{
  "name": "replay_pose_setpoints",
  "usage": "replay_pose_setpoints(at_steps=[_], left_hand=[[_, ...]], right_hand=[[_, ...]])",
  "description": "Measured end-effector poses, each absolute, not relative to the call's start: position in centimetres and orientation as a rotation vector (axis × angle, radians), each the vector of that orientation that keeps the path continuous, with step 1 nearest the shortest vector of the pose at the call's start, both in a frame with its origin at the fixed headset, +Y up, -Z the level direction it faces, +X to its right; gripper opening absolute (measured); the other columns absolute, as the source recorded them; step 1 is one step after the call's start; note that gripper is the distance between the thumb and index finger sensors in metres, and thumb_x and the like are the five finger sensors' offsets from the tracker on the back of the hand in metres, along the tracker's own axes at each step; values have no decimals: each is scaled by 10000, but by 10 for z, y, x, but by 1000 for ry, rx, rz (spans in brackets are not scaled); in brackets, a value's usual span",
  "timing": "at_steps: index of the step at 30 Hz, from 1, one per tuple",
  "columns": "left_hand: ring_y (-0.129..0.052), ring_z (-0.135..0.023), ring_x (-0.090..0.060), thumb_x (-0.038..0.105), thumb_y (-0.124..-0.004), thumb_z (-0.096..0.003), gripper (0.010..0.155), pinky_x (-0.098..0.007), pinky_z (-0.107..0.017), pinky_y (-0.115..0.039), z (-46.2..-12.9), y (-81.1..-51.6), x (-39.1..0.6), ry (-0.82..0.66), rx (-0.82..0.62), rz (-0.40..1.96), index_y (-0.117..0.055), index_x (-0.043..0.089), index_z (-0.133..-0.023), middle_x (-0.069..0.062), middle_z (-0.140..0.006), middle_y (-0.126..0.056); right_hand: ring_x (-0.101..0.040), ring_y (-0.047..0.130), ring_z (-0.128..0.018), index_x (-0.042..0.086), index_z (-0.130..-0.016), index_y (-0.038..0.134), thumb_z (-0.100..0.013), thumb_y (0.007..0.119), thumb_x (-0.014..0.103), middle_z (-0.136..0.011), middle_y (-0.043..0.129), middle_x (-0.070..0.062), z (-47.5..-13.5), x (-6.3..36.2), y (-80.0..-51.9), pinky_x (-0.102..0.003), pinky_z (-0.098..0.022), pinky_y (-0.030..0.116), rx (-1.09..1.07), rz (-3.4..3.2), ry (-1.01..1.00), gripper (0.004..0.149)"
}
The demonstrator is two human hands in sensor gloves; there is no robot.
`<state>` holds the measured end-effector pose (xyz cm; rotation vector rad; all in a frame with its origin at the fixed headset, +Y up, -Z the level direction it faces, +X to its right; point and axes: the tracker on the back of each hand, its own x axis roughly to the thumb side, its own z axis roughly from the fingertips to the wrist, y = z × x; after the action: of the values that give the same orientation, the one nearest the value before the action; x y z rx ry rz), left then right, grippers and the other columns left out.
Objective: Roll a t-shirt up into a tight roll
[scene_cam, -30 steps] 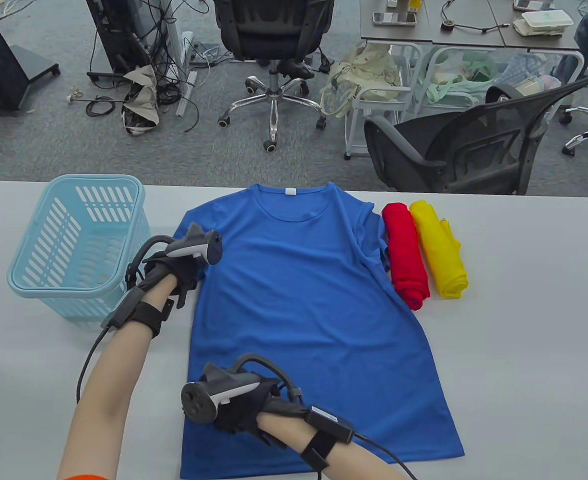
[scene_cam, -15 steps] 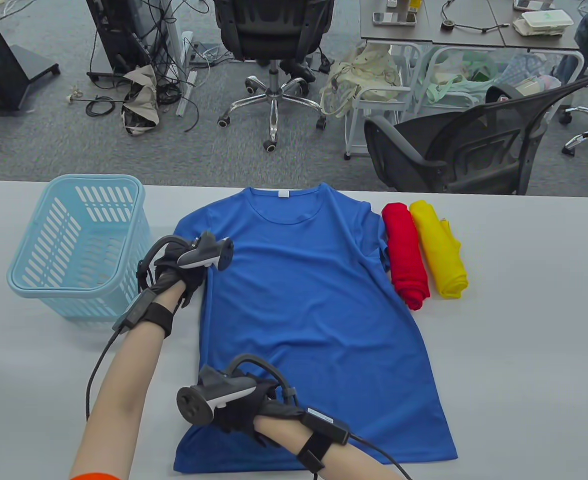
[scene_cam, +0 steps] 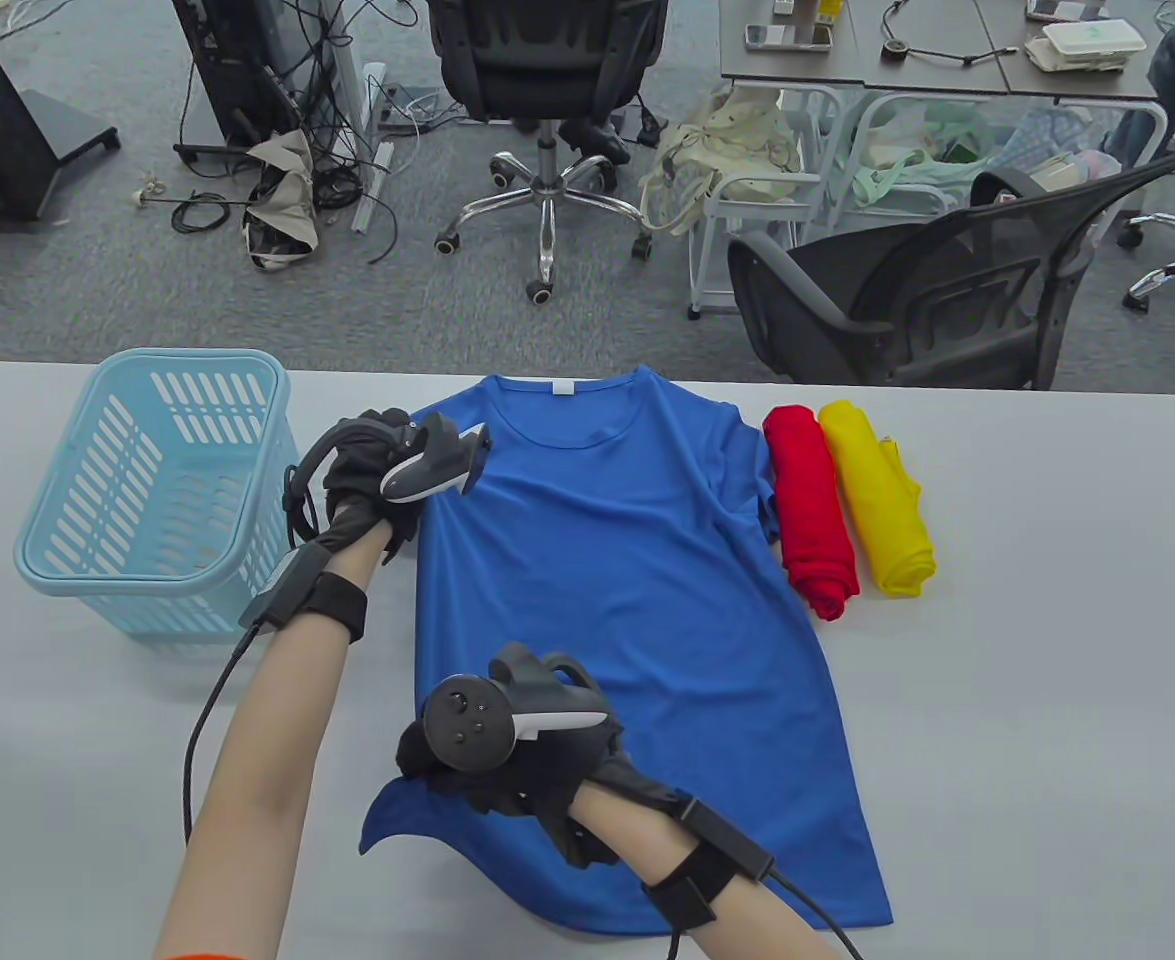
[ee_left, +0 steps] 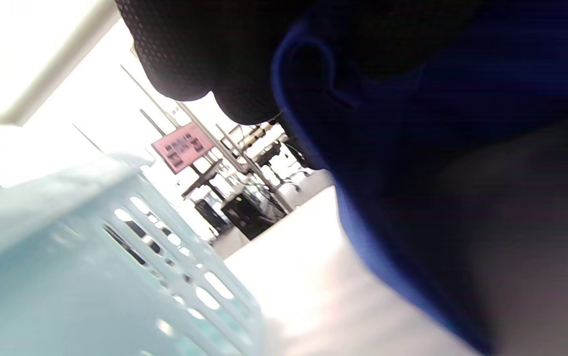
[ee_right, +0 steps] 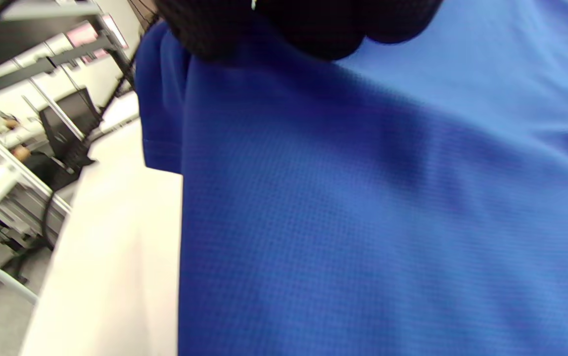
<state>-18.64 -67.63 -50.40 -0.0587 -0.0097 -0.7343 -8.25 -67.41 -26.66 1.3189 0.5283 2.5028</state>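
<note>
From the table view, the light blue basket point(scene_cam: 152, 490) holds nothing visible; the blue t-shirt point(scene_cam: 637, 600) lies on the surface point(scene_cam: 1047, 650), each grip, left hand point(scene_cam: 372, 490) and right hand point(scene_cam: 507, 765), clenching its left edge. The left wrist view alone shows fabric curling under dark fingers point(ee_left: 190, 54); the right wrist view shows fingertips point(ee_right: 284, 24) bunching the cloth.

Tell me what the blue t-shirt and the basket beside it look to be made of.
Blue t-shirt: likely a synthetic sports knit; the right wrist view shows a fine pinhole mesh weave with a slight sheen. Basket: looks like moulded pale blue plastic, smooth and faintly glossy, with slotted walls and a rolled rim.
</note>
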Motion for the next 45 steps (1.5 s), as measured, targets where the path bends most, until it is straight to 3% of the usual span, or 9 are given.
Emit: replay_pose_setpoints(at_steps=[4,12,22,27,32,36,38,40,45], left_hand=[[-906,-811,-192,419,-677,-529,424,-450,-679,-804,-502,-659,-189,37,-41,-882,-685,292,-933,-10,-964,-809],[-896,-821,-199,417,-676,-539,419,-453,-678,-796,-501,-648,-179,21,-56,-609,-676,296,-940,-13,-978,-795],[-879,-886,-198,429,-659,-547,434,-453,-699,-791,-488,-650,-6,-323,79,-545,-625,330,-968,12,-1038,-752],[-789,-1003,-272,464,-620,-542,656,-493,-724,-745,-478,-667,37,-421,43,-427,-355,327,-1126,-80,-1204,-547],[-823,-983,-285,501,-570,-533,632,-496,-708,-759,-464,-691,3,-421,-43,-522,-456,299,-1121,-89,-1182,-619],[-853,-963,-309,577,-475,-517,666,-514,-697,-761,-441,-717,-41,-413,-351,-437,-560,270,-1102,-94,-1137,-721],[-701,-1066,-398,675,-392,-469,823,-584,-738,-677,-428,-745,-62,-406,-632,-367,-369,236,-1165,-165,-1224,-537],[-288,-1124,-481,732,-355,-440,913,-636,-793,-494,-419,-765,-74,-381,-771,-354,-25,226,-1124,-219,-1214,-64],[-204,-1115,-464,682,-348,-387,882,-641,-798,-444,-425,-774,-98,-322,-582,-433,5,258,-1076,-182,-1189,-45]], right_hand=[[-221,728,-798,309,-996,585,-632,695,293,-1058,552,-106,-266,-90,-659,-489,-655,623,1341,2408,461,380],[-223,746,-800,306,-991,600,-629,700,300,-1058,570,-95,-277,-55,-662,-488,-649,640,1258,2258,537,375],[-230,815,-778,305,-955,684,-588,751,314,-1037,657,-80,-263,81,-663,-493,-623,691,1017,2382,620,373],[-314,805,-854,250,-1060,678,-593,741,396,-1116,630,-150,-263,174,-681,-554,-654,656,624,2617,823,493],[-341,761,-896,226,-1082,638,-621,700,381,-1132,588,-169,-273,189,-696,-565,-668,622,478,2647,754,490],[-401,662,-1003,232,-1097,602,-630,692,369,-1175,515,-166,-290,161,-713,-590,-696,568,512,2657,756,495],[-427,610,-1049,232,-1106,587,-627,697,376,-1189,495,-165,-298,139,-727,-596,-706,552,550,2692,801,511],[-451,537,-1093,229,-1125,554,-622,706,400,-1208,458,-163,-303,122,-739,-606,-722,521,567,2744,851,553],[-465,203,-1158,228,-1198,211,-495,802,585,-1241,135,-134,-296,99,-762,-643,-765,326,719,2988,1023,985]])
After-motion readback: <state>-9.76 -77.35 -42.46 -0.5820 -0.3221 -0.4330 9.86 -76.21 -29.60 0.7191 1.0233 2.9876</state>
